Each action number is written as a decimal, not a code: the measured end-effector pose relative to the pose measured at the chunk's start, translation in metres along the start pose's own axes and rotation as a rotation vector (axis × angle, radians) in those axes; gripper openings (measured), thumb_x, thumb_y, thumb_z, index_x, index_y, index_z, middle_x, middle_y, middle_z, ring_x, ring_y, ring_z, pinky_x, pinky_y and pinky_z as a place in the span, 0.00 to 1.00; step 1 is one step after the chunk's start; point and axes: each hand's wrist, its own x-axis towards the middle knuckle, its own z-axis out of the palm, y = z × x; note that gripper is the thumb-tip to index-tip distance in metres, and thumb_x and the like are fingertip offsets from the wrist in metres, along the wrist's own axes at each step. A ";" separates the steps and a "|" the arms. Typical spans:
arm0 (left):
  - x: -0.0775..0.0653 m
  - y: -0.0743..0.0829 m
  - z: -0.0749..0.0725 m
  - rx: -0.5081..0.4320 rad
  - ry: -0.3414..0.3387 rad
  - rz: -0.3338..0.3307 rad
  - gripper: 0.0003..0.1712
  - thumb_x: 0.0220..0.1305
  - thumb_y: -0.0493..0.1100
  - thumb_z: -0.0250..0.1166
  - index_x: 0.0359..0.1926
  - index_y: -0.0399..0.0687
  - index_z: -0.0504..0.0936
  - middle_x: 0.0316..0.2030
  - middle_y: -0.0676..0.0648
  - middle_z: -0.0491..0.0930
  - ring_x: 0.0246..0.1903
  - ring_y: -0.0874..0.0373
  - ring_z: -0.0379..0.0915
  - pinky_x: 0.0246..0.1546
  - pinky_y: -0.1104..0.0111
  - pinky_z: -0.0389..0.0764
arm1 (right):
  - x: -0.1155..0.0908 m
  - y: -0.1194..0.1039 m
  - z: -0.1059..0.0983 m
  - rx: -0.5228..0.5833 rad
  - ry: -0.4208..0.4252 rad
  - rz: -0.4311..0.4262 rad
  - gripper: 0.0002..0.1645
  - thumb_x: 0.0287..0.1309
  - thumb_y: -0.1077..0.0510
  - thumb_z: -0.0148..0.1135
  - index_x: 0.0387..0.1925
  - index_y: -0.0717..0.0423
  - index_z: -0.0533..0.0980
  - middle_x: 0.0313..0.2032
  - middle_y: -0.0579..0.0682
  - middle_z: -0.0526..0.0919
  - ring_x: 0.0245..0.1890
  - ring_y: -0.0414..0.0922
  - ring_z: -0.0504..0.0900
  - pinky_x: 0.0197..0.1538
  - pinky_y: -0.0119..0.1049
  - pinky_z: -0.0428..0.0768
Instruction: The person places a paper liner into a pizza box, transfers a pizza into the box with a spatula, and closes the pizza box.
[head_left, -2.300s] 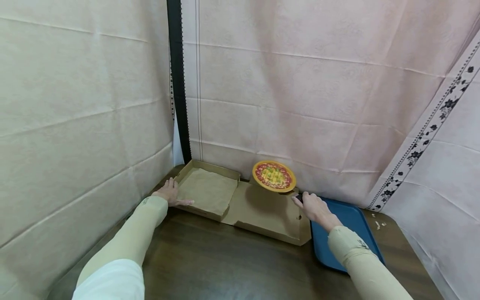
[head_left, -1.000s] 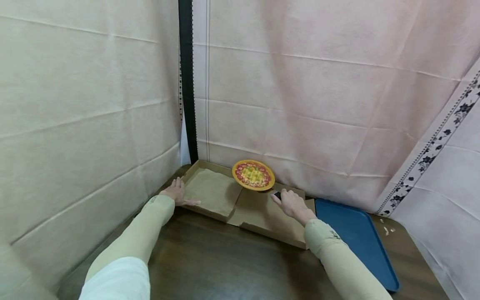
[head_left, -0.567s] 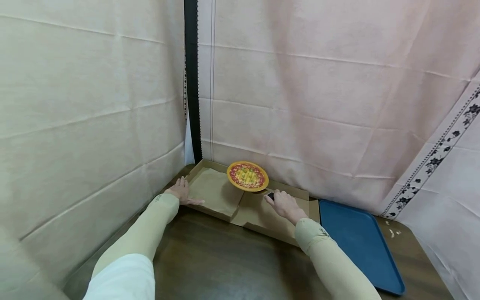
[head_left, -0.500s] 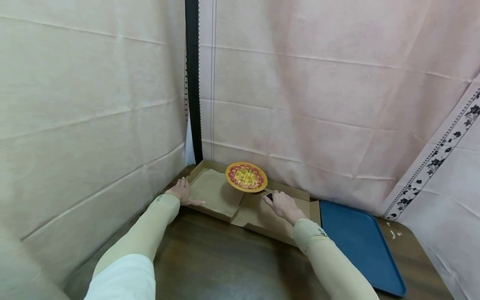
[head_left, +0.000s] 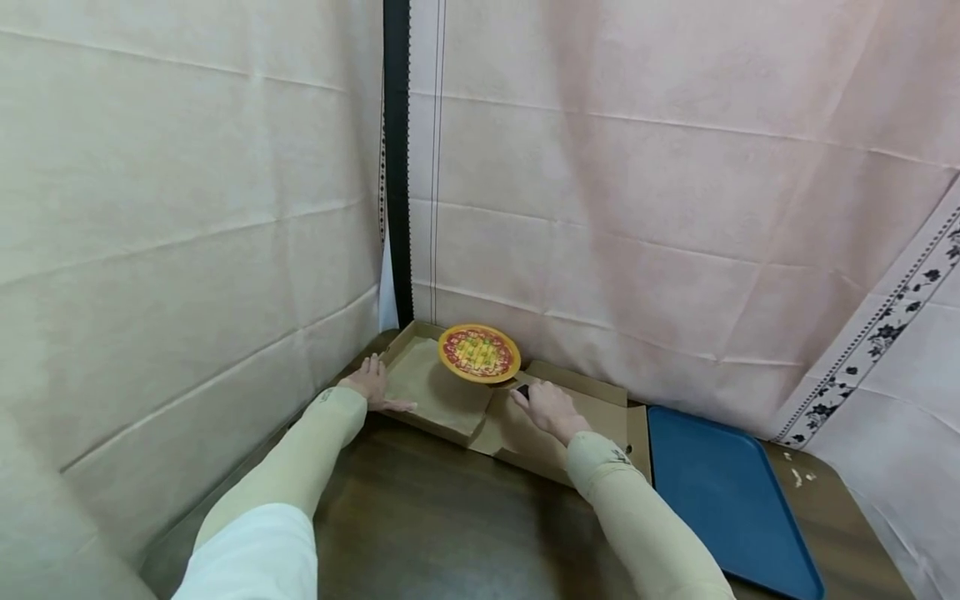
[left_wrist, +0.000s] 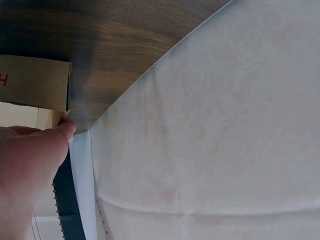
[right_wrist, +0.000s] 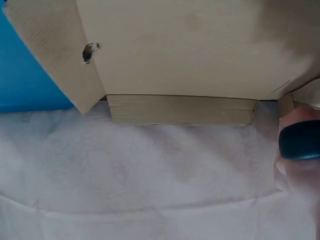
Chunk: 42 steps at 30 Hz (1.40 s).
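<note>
My right hand point(head_left: 553, 410) grips the black handle point(right_wrist: 302, 141) of a server, whose head is hidden under the pizza. The pizza point(head_left: 479, 353), with an orange rim and red, yellow and green topping, hovers tilted over the back right of the paper-lined half of an opened cardboard pizza box point(head_left: 435, 432). At that half's left side, my left hand point(head_left: 367, 382) rests on the wall with fingers spread and thumb straight along the front edge. In the left wrist view, a fingertip touches the box corner. Brown paper point(head_left: 408, 375) lines the box floor.
The box's lid half point(head_left: 600, 417) lies flat to the right, its back flap point(right_wrist: 180, 109) leaning outward. A blue tray point(head_left: 727, 492) stands beyond it. Small pale scraps point(head_left: 797, 477) lie on the wooden table point(head_left: 442, 525). Cloth curtains point(head_left: 615, 183) close off the back and sides.
My right hand has carried the pizza left, from over the lid half to over the paper-lined half. The left hand has stayed at the box's left wall. The view has turned slightly right.
</note>
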 end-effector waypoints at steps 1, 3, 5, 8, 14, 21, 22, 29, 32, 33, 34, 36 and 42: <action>-0.001 0.000 -0.001 0.000 0.000 -0.002 0.67 0.56 0.78 0.53 0.70 0.21 0.50 0.71 0.24 0.46 0.72 0.32 0.45 0.70 0.50 0.59 | 0.001 -0.002 0.000 -0.002 -0.001 -0.003 0.30 0.69 0.36 0.45 0.34 0.57 0.80 0.47 0.60 0.82 0.39 0.56 0.82 0.40 0.52 0.80; -0.003 0.000 -0.003 0.000 -0.002 -0.007 0.67 0.56 0.78 0.53 0.70 0.21 0.50 0.72 0.24 0.46 0.72 0.32 0.45 0.70 0.50 0.59 | 0.004 -0.005 0.001 -0.003 -0.001 -0.008 0.31 0.70 0.37 0.45 0.38 0.58 0.81 0.49 0.61 0.81 0.41 0.58 0.83 0.41 0.53 0.81; -0.002 -0.001 -0.003 0.000 -0.006 -0.009 0.67 0.56 0.78 0.53 0.70 0.21 0.49 0.72 0.24 0.45 0.73 0.32 0.44 0.71 0.50 0.58 | 0.005 -0.008 0.001 -0.011 0.003 -0.016 0.32 0.70 0.37 0.45 0.43 0.61 0.80 0.50 0.61 0.81 0.44 0.59 0.82 0.42 0.54 0.81; 0.000 -0.002 0.000 0.004 -0.018 -0.008 0.68 0.56 0.79 0.52 0.70 0.21 0.48 0.72 0.24 0.44 0.73 0.32 0.44 0.71 0.50 0.58 | 0.008 -0.012 0.003 -0.020 0.003 -0.022 0.32 0.70 0.37 0.46 0.46 0.62 0.79 0.47 0.61 0.82 0.44 0.59 0.83 0.41 0.53 0.81; 0.005 -0.001 0.003 0.004 -0.012 -0.002 0.68 0.56 0.78 0.52 0.71 0.22 0.48 0.72 0.25 0.44 0.73 0.33 0.43 0.71 0.50 0.57 | 0.013 -0.016 0.008 -0.025 -0.005 -0.026 0.30 0.70 0.37 0.46 0.40 0.61 0.77 0.41 0.60 0.82 0.38 0.56 0.83 0.38 0.51 0.81; 0.009 -0.002 0.005 0.009 -0.030 -0.011 0.68 0.55 0.79 0.51 0.71 0.23 0.47 0.72 0.25 0.43 0.73 0.33 0.42 0.72 0.51 0.57 | 0.016 -0.022 0.014 -0.032 -0.013 -0.045 0.31 0.69 0.36 0.45 0.36 0.59 0.77 0.39 0.58 0.82 0.36 0.55 0.82 0.37 0.50 0.80; 0.010 -0.002 0.006 0.008 -0.031 -0.013 0.68 0.55 0.80 0.51 0.71 0.23 0.47 0.72 0.25 0.43 0.73 0.33 0.42 0.72 0.51 0.57 | 0.017 -0.024 0.015 -0.030 -0.017 -0.048 0.31 0.70 0.36 0.44 0.34 0.59 0.77 0.38 0.58 0.82 0.35 0.55 0.82 0.36 0.50 0.80; 0.012 -0.006 0.007 0.010 -0.028 -0.020 0.70 0.53 0.81 0.51 0.71 0.23 0.48 0.72 0.24 0.41 0.73 0.33 0.42 0.72 0.50 0.57 | 0.021 -0.032 0.018 -0.045 -0.016 -0.060 0.32 0.70 0.36 0.44 0.34 0.60 0.78 0.39 0.59 0.83 0.39 0.56 0.83 0.42 0.52 0.81; 0.012 -0.007 0.006 -0.002 -0.031 -0.017 0.70 0.53 0.81 0.51 0.71 0.23 0.48 0.73 0.24 0.40 0.74 0.33 0.40 0.72 0.50 0.55 | 0.023 -0.034 0.021 -0.047 -0.023 -0.055 0.34 0.69 0.35 0.44 0.37 0.62 0.79 0.40 0.60 0.83 0.40 0.57 0.83 0.42 0.53 0.82; 0.012 -0.007 0.006 -0.006 -0.035 -0.018 0.71 0.52 0.82 0.51 0.71 0.24 0.48 0.73 0.24 0.40 0.74 0.33 0.39 0.73 0.50 0.54 | 0.024 -0.035 0.022 -0.048 -0.027 -0.053 0.34 0.69 0.35 0.44 0.37 0.62 0.78 0.40 0.60 0.83 0.40 0.57 0.83 0.42 0.53 0.82; 0.011 -0.007 0.006 -0.012 -0.036 -0.017 0.71 0.52 0.82 0.51 0.71 0.24 0.48 0.73 0.24 0.39 0.74 0.33 0.39 0.73 0.50 0.53 | 0.025 -0.036 0.023 -0.047 -0.032 -0.055 0.34 0.69 0.35 0.44 0.38 0.62 0.78 0.40 0.60 0.83 0.39 0.57 0.83 0.41 0.53 0.81; 0.010 -0.008 0.005 -0.027 -0.043 -0.017 0.74 0.48 0.85 0.50 0.71 0.24 0.48 0.73 0.24 0.39 0.74 0.33 0.38 0.73 0.50 0.52 | 0.027 -0.036 0.026 -0.051 -0.041 -0.053 0.33 0.69 0.35 0.44 0.38 0.61 0.78 0.40 0.59 0.82 0.39 0.56 0.83 0.41 0.52 0.81; 0.013 -0.010 0.008 -0.045 -0.040 -0.005 0.80 0.41 0.89 0.48 0.71 0.23 0.48 0.72 0.23 0.39 0.73 0.31 0.38 0.72 0.48 0.53 | 0.029 -0.039 0.032 -0.055 -0.064 -0.043 0.33 0.69 0.35 0.45 0.39 0.60 0.79 0.42 0.60 0.83 0.42 0.58 0.83 0.42 0.52 0.81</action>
